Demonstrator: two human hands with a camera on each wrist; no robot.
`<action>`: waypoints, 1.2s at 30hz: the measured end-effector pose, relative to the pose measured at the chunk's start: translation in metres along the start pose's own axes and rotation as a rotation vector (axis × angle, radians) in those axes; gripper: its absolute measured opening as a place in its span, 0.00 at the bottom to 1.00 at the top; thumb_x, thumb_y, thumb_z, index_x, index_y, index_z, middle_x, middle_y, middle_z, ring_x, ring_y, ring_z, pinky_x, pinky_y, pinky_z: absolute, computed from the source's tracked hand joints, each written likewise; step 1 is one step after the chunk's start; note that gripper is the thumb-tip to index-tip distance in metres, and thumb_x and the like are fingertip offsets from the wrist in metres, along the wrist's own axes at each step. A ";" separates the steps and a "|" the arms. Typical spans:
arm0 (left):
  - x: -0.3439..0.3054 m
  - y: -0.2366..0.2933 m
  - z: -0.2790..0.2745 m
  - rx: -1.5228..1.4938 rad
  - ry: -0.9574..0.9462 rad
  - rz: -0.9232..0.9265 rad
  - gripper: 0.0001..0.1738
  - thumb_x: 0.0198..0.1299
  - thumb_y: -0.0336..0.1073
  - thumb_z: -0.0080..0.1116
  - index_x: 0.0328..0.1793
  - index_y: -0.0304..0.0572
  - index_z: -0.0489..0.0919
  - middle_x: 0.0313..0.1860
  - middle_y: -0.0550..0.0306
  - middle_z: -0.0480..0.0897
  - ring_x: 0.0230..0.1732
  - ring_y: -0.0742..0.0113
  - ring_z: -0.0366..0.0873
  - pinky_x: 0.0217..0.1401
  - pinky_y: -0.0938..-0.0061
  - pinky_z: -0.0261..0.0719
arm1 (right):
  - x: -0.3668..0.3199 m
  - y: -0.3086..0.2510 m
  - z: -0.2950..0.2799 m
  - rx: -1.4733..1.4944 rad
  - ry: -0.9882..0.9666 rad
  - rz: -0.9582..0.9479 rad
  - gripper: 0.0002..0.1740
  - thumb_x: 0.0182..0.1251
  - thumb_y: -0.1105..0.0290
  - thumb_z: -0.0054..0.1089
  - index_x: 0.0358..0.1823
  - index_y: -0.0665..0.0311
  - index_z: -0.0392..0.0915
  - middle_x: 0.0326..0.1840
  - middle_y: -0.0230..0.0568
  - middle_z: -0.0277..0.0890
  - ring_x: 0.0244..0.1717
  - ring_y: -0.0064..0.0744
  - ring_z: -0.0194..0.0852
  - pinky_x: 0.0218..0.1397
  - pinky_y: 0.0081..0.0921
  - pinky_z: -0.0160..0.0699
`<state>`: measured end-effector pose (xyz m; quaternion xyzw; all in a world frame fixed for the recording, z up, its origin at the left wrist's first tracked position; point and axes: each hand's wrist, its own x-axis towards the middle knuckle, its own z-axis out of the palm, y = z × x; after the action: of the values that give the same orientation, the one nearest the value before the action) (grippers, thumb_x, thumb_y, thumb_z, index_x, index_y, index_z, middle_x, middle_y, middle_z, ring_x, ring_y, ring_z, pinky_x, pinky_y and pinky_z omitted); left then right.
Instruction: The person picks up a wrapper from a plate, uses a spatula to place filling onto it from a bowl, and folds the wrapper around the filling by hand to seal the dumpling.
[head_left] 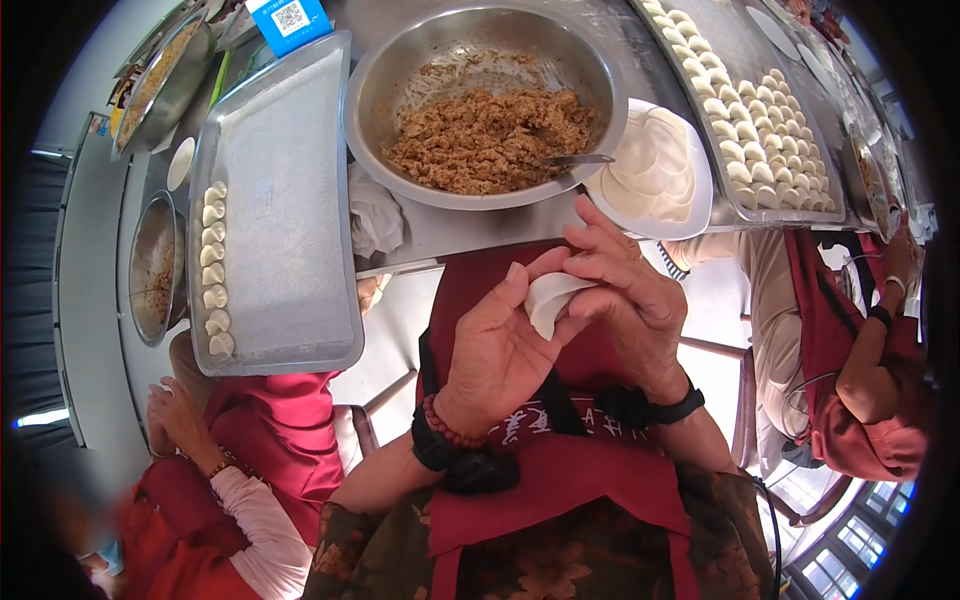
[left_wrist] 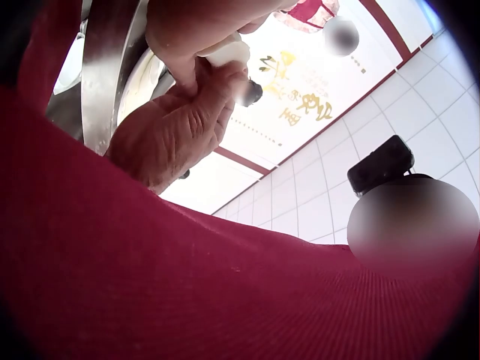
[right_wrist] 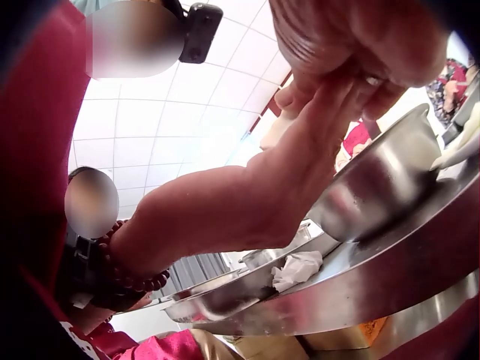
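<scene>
A folded white dumpling (head_left: 550, 300) is held between both hands in front of the apron, short of the table's edge. My left hand (head_left: 492, 355) supports it from the left, thumb and fingers gripping its side. From the right, my right hand (head_left: 640, 305) pinches its edge with thumb and fingers. Part of the same dumpling (left_wrist: 231, 52) shows between the hands in the left wrist view. The right wrist view shows the hands meeting, with the dumpling mostly hidden by fingers. Beyond them stands a steel bowl (head_left: 368, 130) of brown filling (head_left: 490, 140) with a spoon (head_left: 580, 160).
Round wrappers (head_left: 650, 165) lie on a white plate (head_left: 702, 205) right of the bowl. A metal tray (head_left: 280, 200) at left bears a row of dumplings; another tray (head_left: 740, 210) at right holds many. A crumpled white cloth (head_left: 375, 215) lies between. Seated people are on both sides.
</scene>
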<state>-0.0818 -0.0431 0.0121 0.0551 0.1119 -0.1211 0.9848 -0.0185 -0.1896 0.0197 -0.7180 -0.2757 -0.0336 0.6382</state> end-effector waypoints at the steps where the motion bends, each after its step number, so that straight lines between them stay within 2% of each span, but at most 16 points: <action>1: 0.000 0.001 -0.003 -0.026 -0.022 0.002 0.26 0.79 0.45 0.37 0.69 0.31 0.70 0.66 0.48 0.76 0.68 0.58 0.73 0.76 0.60 0.67 | 0.000 -0.002 0.002 0.009 0.025 0.012 0.10 0.54 0.75 0.73 0.39 0.63 0.85 0.54 0.45 0.84 0.71 0.49 0.69 0.71 0.39 0.67; 10: -0.001 0.001 0.006 0.004 0.018 0.035 0.25 0.79 0.45 0.38 0.68 0.31 0.70 0.64 0.47 0.77 0.68 0.56 0.73 0.77 0.58 0.66 | -0.003 0.007 -0.005 -0.006 -0.050 -0.022 0.10 0.57 0.78 0.70 0.40 0.64 0.84 0.56 0.48 0.83 0.70 0.49 0.71 0.69 0.38 0.70; 13: -0.002 0.002 0.002 0.021 0.004 0.034 0.26 0.79 0.45 0.36 0.68 0.30 0.69 0.64 0.46 0.77 0.68 0.56 0.73 0.77 0.58 0.67 | -0.005 0.008 -0.002 0.056 -0.022 0.066 0.10 0.56 0.77 0.71 0.41 0.64 0.84 0.56 0.48 0.83 0.71 0.49 0.70 0.70 0.38 0.69; 16: -0.003 0.008 0.005 0.131 0.077 0.013 0.27 0.79 0.46 0.35 0.69 0.30 0.69 0.64 0.47 0.77 0.66 0.58 0.74 0.74 0.60 0.69 | -0.001 -0.006 -0.002 0.104 -0.045 0.252 0.12 0.56 0.77 0.70 0.43 0.63 0.85 0.57 0.46 0.82 0.74 0.47 0.66 0.72 0.38 0.67; 19: -0.003 0.011 0.007 0.213 0.067 -0.027 0.27 0.80 0.47 0.32 0.72 0.33 0.65 0.67 0.47 0.74 0.68 0.57 0.73 0.73 0.55 0.69 | -0.003 0.001 -0.005 0.115 -0.146 0.160 0.13 0.56 0.76 0.70 0.44 0.61 0.85 0.58 0.44 0.82 0.76 0.46 0.63 0.72 0.38 0.66; 22: -0.004 0.011 0.001 0.198 0.016 -0.075 0.27 0.80 0.48 0.31 0.70 0.35 0.66 0.67 0.47 0.74 0.66 0.58 0.73 0.73 0.55 0.69 | -0.001 0.002 -0.006 0.015 -0.262 0.102 0.11 0.56 0.76 0.70 0.42 0.59 0.86 0.57 0.42 0.83 0.75 0.45 0.63 0.71 0.38 0.67; 25: -0.003 0.010 0.009 0.221 0.055 -0.084 0.27 0.80 0.50 0.30 0.69 0.37 0.66 0.66 0.47 0.75 0.65 0.58 0.74 0.72 0.54 0.70 | -0.002 0.007 -0.007 -0.041 -0.326 0.034 0.09 0.56 0.76 0.70 0.40 0.59 0.86 0.56 0.42 0.83 0.75 0.46 0.64 0.69 0.37 0.68; 28: -0.004 0.013 0.005 0.225 0.082 -0.116 0.28 0.80 0.51 0.30 0.69 0.38 0.66 0.65 0.47 0.76 0.64 0.57 0.75 0.72 0.54 0.71 | -0.003 0.004 -0.006 -0.106 -0.344 0.079 0.07 0.57 0.76 0.69 0.37 0.59 0.86 0.56 0.40 0.84 0.75 0.46 0.64 0.69 0.35 0.69; 31: -0.003 0.015 0.013 0.260 0.109 -0.127 0.29 0.80 0.52 0.29 0.69 0.37 0.66 0.63 0.47 0.77 0.63 0.58 0.75 0.70 0.55 0.72 | -0.007 0.008 -0.004 -0.067 -0.319 0.091 0.09 0.57 0.75 0.69 0.40 0.58 0.85 0.55 0.37 0.84 0.75 0.46 0.64 0.70 0.37 0.66; 36: -0.003 0.018 0.008 0.321 0.085 -0.171 0.30 0.79 0.54 0.29 0.69 0.37 0.66 0.61 0.48 0.77 0.62 0.59 0.76 0.67 0.59 0.74 | 0.001 0.005 -0.015 -0.111 -0.481 -0.001 0.13 0.56 0.71 0.70 0.43 0.55 0.83 0.63 0.37 0.78 0.77 0.50 0.59 0.73 0.42 0.60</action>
<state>-0.0787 -0.0258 0.0222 0.2070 0.1371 -0.2185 0.9437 -0.0105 -0.2031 0.0180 -0.7392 -0.4176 0.1229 0.5139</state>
